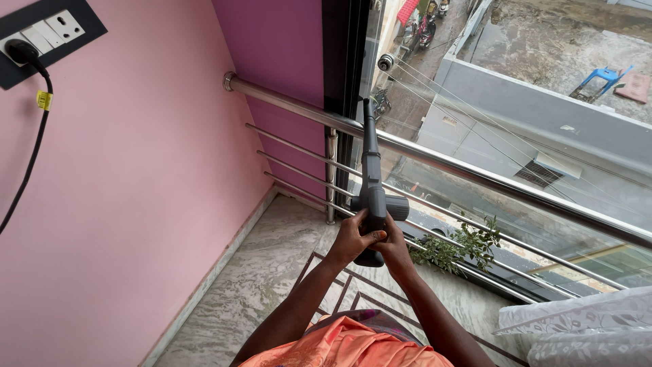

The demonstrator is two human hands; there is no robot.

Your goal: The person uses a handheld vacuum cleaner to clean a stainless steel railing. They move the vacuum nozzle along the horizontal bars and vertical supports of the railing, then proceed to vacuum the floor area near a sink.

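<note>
I hold a grey handheld vacuum (372,197) out in front of me, near the middle of the scene, its long narrow nozzle (368,126) pointing up and away toward the far steel handrail (435,160), the tip lying just at the rail where the dark window frame (337,61) stands. A short round grey barrel sticks out of the body to the right. My left hand (352,239) is wrapped around the lower body of the tool from the left, fingers curled on it and the thumb laid across toward the right. My right hand (394,248) grips the same part from the right and below, touching the left hand; both hands are clenched on the tool. Beyond the handrail run thinner horizontal steel bars (299,153) and a glass panel, with a small green plant (462,245) low on the right, behind the bars. The marble floor (265,278) lies under my arms. To the left stands a pink wall (129,197) carrying a black switch plate (47,34) at the far left, with a black cord (30,163) plugged in and hanging down. White patterned fabric (584,326) sits at the near right corner, and orange cloth (346,346) covers my lap at the near edge.
</note>
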